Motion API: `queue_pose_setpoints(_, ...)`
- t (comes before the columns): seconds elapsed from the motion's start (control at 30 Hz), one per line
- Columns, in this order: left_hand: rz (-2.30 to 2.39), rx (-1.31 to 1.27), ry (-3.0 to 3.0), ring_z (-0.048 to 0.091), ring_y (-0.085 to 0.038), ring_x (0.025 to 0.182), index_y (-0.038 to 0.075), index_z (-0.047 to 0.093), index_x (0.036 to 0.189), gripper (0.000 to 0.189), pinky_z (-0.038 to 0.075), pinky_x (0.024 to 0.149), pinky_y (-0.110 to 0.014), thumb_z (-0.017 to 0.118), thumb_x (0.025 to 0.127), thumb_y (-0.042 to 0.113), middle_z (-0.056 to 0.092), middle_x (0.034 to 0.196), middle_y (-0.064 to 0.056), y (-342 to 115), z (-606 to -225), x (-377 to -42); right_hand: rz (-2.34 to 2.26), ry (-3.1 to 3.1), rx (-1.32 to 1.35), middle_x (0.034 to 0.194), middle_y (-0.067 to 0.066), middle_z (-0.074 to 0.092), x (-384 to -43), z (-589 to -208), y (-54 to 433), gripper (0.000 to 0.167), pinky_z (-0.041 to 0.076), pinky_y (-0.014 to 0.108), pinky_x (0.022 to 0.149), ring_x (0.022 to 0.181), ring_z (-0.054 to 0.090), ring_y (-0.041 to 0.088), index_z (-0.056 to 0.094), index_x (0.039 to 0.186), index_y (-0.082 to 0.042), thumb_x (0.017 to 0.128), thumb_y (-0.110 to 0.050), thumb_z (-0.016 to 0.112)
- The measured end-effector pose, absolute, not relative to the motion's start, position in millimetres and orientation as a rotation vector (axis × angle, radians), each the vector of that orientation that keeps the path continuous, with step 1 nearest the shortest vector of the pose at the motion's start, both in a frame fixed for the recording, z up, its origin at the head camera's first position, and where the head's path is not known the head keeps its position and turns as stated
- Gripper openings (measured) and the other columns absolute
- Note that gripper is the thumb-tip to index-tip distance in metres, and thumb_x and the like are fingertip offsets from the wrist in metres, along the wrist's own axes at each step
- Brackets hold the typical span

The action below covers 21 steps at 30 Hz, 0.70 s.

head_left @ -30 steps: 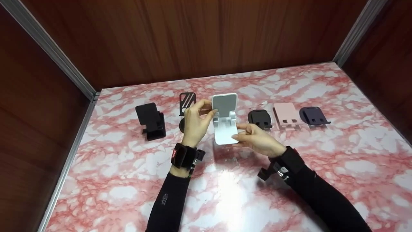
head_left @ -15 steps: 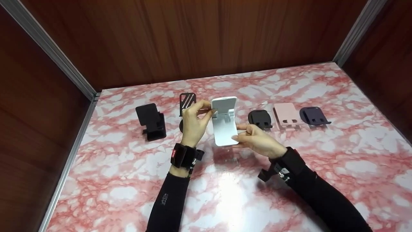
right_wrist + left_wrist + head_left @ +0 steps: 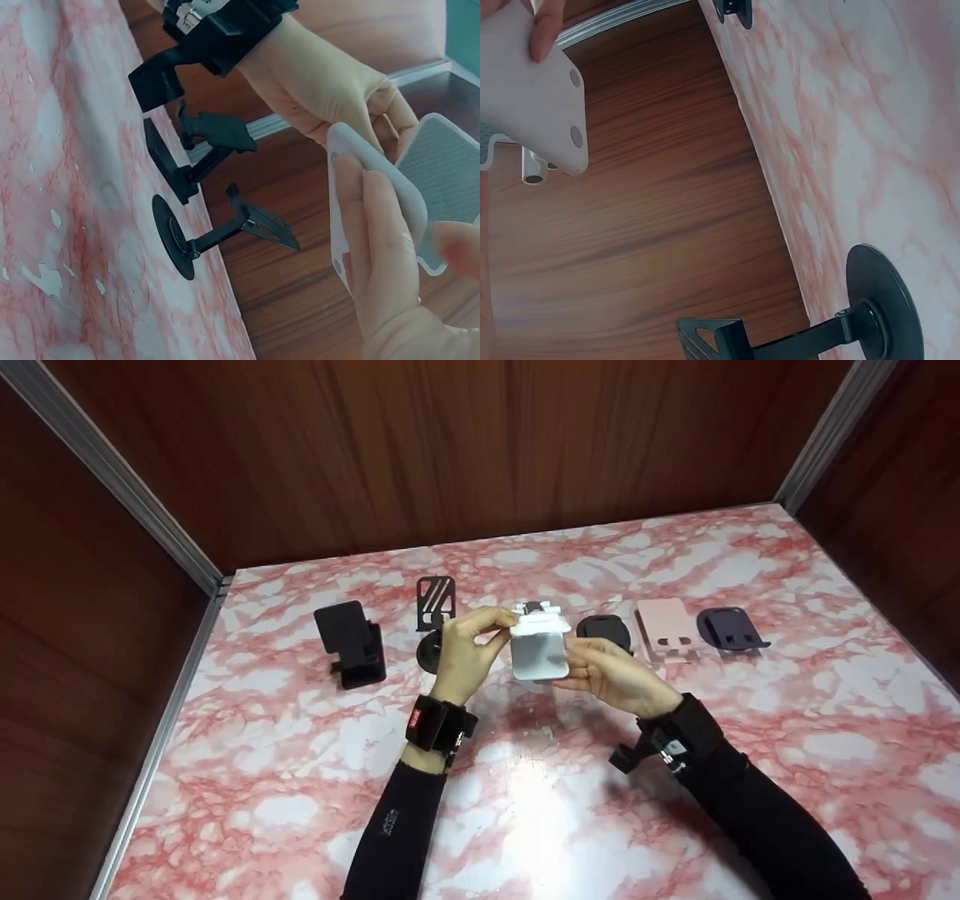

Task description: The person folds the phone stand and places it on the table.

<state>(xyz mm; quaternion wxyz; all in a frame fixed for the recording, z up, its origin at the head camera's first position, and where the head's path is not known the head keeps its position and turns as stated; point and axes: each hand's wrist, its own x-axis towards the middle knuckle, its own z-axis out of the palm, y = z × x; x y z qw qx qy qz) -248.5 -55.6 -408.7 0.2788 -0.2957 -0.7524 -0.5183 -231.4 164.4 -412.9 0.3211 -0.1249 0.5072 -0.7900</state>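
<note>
A white phone stand (image 3: pixel 540 656) with a grey pad is held above the marbled table, in the middle of the head view. My left hand (image 3: pixel 466 654) pinches its left side near the hinge with thumb and fingers. At its right edge my right hand (image 3: pixel 619 679) grips the stand. The right wrist view shows the right fingers (image 3: pixel 375 217) lying along the underside of the base, the thumb blurred near the padded plate (image 3: pixel 450 161). In the left wrist view the white base (image 3: pixel 544 105) shows round feet, with a fingertip on it.
Left of the hands stand a black phone stand (image 3: pixel 346 637) and a slotted black one with a round base (image 3: pixel 436 604). To the right lie a black round-based stand (image 3: pixel 606 631), a pink stand (image 3: pixel 664 626) and a dark purple one (image 3: pixel 731 628). Wooden panels (image 3: pixel 480 450) enclose the table.
The white stand has tipped over, its long open face turned to a foreshortened view. Both hands have shifted slightly right with it, and the right hand's grip has changed.
</note>
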Motion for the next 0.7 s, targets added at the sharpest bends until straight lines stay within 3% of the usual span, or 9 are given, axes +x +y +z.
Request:
queue_pose_setpoints(0.1, -1.342, -0.816, -2.019, 0.068, -0.015, 0.084, 0.004, 0.070, 0.079, 0.007, 0.055, 0.076, -0.016, 0.069, 0.077, -0.003, 0.072, 0.089, -0.008, -55.6, -409.7, -249.2, -2.061, 1.312, -0.317, 0.114, 0.013, 0.064, -232.4, -412.0, 166.5, 0.063, 0.051, 0.032, 0.094, 0.104, 0.063, 0.023, 0.022, 0.138, 0.009, 0.100, -0.042, 0.026)
queue_pose_setpoints(0.2, -1.309, -0.865, -2.004, 0.068, -0.015, 0.084, 0.003, 0.070, 0.077, 0.007, 0.055, 0.077, -0.017, 0.069, 0.077, -0.004, 0.072, 0.089, -0.008, -54.9, -409.5, -249.5, -2.052, 1.291, -0.365, 0.115, 0.013, 0.064, -232.7, -411.9, 168.5, 0.069, 0.050, 0.033, 0.096, 0.107, 0.062, 0.023, 0.021, 0.137, 0.008, 0.098, -0.050, 0.020)
queue_pose_setpoints(0.47, -1.227, -0.890, -2.022, 0.068, -0.014, 0.087, 0.005, 0.071, 0.079, 0.007, 0.053, 0.082, -0.016, 0.069, 0.077, -0.001, 0.072, 0.090, -0.007, -53.3, -412.1, -250.7, -2.087, 1.227, -0.442, 0.115, 0.016, 0.064, -231.2, -412.0, 171.1, 0.036, 0.050, 0.036, 0.096, 0.105, 0.064, 0.025, 0.048, 0.122, 0.002, 0.096, -0.023, 0.049)
queue_pose_setpoints(0.6, -1.240, -0.890, -2.099, 0.067, -0.011, 0.091, 0.007, 0.071, 0.082, 0.010, 0.052, 0.083, -0.015, 0.068, 0.078, -0.002, 0.072, 0.095, -0.004, -55.1, -410.7, -250.5, -2.103, 1.256, -0.344, 0.111, 0.013, 0.065, -230.6, -410.5, 170.6, 0.036, 0.052, 0.034, 0.093, 0.099, 0.066, 0.022, 0.044, 0.121, 0.001, 0.093, -0.017, 0.055)
queue_pose_setpoints(0.7, -1.247, -0.884, -2.175, 0.063, -0.011, 0.102, 0.009, 0.070, 0.091, 0.021, 0.049, 0.092, -0.016, 0.065, 0.076, -0.006, 0.070, 0.104, -0.003, -57.1, -406.5, -249.6, -2.116, 1.285, -0.290, 0.109, 0.011, 0.064, -230.0, -409.6, 170.6, 0.042, 0.053, 0.033, 0.092, 0.095, 0.066, 0.021, 0.035, 0.123, 0.000, 0.091, -0.016, 0.058)
